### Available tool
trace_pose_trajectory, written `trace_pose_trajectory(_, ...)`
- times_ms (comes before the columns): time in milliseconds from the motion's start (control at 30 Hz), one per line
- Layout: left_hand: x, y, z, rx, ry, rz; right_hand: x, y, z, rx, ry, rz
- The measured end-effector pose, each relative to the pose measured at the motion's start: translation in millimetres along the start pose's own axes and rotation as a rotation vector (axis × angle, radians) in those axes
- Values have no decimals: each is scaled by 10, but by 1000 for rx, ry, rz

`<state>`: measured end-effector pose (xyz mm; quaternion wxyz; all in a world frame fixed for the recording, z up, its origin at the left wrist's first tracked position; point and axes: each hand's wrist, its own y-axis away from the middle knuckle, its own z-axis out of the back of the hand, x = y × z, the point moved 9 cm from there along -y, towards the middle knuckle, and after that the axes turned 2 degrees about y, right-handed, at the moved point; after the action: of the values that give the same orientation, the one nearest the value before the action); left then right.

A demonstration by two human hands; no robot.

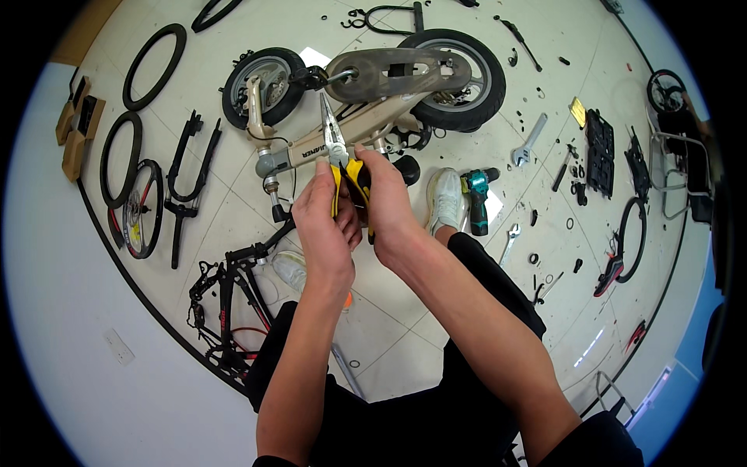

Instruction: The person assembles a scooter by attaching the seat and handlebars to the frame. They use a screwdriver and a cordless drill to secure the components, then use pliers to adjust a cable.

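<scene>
A pair of needle-nose pliers (334,142) with yellow and black handles is raised in front of me, its long metal jaws pointing away. My left hand (320,222) is closed round one handle. On the other handle my right hand (387,196) grips, thumb up near the pivot. The jaws look nearly together, with nothing visible between them. Beyond the tool, a beige small-wheeled bike (389,111) lies on its side on the tiled floor. Its chain cover (366,76) and crank face up. The palms hide most of the handles' lower ends.
To the left lie a black fork (181,204), loose tyres (154,67), a spoked wheel (142,208) and a black bike frame (226,307). Right of my shoe (445,198) are a teal cordless drill (478,204), an adjustable wrench (529,142) and a black tool case (600,154), with scattered small parts.
</scene>
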<state>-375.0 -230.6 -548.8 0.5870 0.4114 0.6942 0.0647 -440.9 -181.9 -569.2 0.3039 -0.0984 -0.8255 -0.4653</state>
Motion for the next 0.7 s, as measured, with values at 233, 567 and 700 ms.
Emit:
trace_pose_trajectory(233,-37,-8,33,16,-2,37,42,-107,51,-196,-71,135)
trace_pose_trajectory(567,-60,9,12,-13,-80,21,56,-53,58,-88,-52,69)
trace_pose_trajectory(700,-44,-10,87,-34,-35,19,-28,-8,-56,22,15,-12)
